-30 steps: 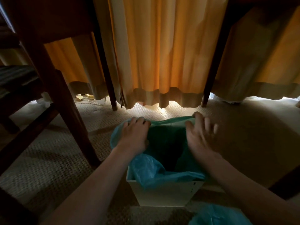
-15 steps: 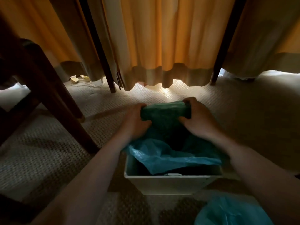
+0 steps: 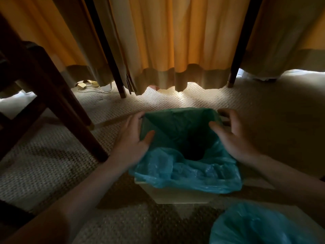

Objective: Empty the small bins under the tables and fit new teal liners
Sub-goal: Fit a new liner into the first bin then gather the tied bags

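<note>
A small white square bin [image 3: 181, 195] stands on the carpet under a table. A teal liner [image 3: 177, 131] is spread inside it, its far edge folded over the far rim and its near edge bunched over the near rim. My left hand [image 3: 133, 143] holds the liner at the bin's left side, thumb inside and fingers outside. My right hand [image 3: 233, 136] is at the right side with fingers spread, touching the liner's edge; whether it grips the liner is unclear.
Another teal bag [image 3: 267, 226] lies on the carpet at the lower right. Dark wooden chair legs [image 3: 58, 106] stand to the left, and table legs [image 3: 112, 59] rise behind the bin. Orange curtains [image 3: 175, 41] hang at the back, with a white cable [image 3: 95, 88] beneath them.
Both hands were gripping the liner's bunched far edge together; they have moved apart to the bin's left and right sides, and the liner's far edge now lies stretched over the far rim.
</note>
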